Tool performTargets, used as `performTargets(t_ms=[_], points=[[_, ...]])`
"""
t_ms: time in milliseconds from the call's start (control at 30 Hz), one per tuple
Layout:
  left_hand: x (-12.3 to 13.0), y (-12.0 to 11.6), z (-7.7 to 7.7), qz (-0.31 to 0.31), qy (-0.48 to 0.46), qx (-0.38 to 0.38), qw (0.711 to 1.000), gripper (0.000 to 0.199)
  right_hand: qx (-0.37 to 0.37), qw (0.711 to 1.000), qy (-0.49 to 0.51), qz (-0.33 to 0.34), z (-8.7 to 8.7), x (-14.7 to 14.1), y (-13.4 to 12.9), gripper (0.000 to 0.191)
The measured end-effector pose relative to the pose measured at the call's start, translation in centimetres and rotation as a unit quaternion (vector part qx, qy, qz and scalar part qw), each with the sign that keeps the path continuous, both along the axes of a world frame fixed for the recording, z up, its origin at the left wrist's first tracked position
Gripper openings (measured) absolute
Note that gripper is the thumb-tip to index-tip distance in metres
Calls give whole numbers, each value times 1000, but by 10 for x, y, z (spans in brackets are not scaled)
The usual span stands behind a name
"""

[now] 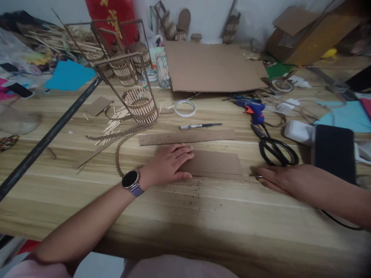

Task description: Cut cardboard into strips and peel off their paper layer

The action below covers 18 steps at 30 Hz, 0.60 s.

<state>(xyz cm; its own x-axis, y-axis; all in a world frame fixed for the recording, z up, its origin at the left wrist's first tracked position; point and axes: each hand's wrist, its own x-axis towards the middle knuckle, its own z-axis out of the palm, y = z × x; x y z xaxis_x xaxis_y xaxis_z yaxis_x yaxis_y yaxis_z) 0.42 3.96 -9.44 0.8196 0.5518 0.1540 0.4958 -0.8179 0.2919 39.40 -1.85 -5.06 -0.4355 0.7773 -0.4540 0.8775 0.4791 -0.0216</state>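
Note:
My left hand (171,164) lies flat on the left part of a cardboard rectangle (214,164), fingers stretched out. Right of that piece, my right hand (274,179) rests low over the table beside black-handled scissors (278,152). Its fingers are pressed together and slightly blurred; what they hold, if anything, cannot be made out. A narrow cardboard strip (188,137) lies just beyond the rectangle, with a pen (199,126) behind it. Small dark crumbs are scattered in front of the rectangle.
A stick basket with a tall handle (140,106) stands at the back left. Behind the pen are a tape roll (184,108) and a large cardboard sheet (214,67). A blue glue gun (255,110) and a phone (333,150) lie to the right; a long dark ruler (52,133) lies left.

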Motion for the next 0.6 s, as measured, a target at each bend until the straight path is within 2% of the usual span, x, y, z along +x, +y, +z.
performTargets(t_ms=[133,233,333,433,600], points=[[0,1,-2,-1,-11,2,1000,67,13,1000,6,-3,7,-1,-3,36],[1,1,-3,-4,-14,8,1000,67,38,999,0,-11,10,-17,-3,40],[1,1,-3,-3,-13,15,1000,70,63,998,-2,15,10,-50,0,40],[2,1,-3,-1,-9,11,1000,73,87,993,33,75,11,-92,9,38],[5,1,0,0,8,0,1000,73,87,990,12,110,18,-142,23,28]])
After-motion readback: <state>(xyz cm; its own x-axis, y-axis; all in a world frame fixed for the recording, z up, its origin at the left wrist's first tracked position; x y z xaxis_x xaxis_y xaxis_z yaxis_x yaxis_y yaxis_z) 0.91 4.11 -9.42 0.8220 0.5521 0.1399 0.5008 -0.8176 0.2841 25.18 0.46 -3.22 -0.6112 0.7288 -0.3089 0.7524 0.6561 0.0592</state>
